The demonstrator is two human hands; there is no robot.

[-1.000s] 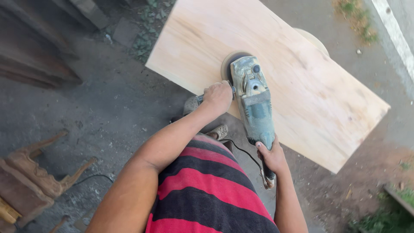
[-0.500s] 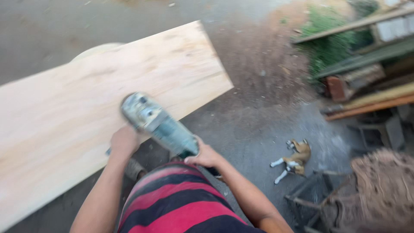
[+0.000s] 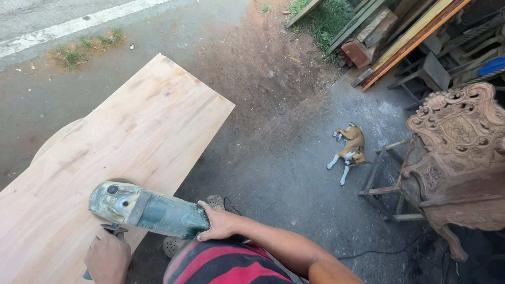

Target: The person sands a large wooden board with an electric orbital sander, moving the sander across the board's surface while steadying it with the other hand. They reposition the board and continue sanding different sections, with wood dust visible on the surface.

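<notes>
head view, looking down past a red-and-black striped shirt (image 3: 231, 265). right hand (image 3: 220, 223) wrapped tight round the rear body of a worn green-grey angle grinder (image 3: 142, 209); left hand (image 3: 107, 257) closed on its side handle below the head. grinder head sits on the near edge of a long pale plywood board (image 3: 121, 142), disc flat to the wood. judged step: sanding the board face along the near edge; next pass wants steady, even pressure and a slow slide. tan-and-white dog (image 3: 350, 150) lies on the dirt, well apart; carved brown wooden chair (image 3: 457, 152) at right. against half a second ago: the view has swung, the dog now sits higher in frame, and the grinder lies nearer level.
</notes>
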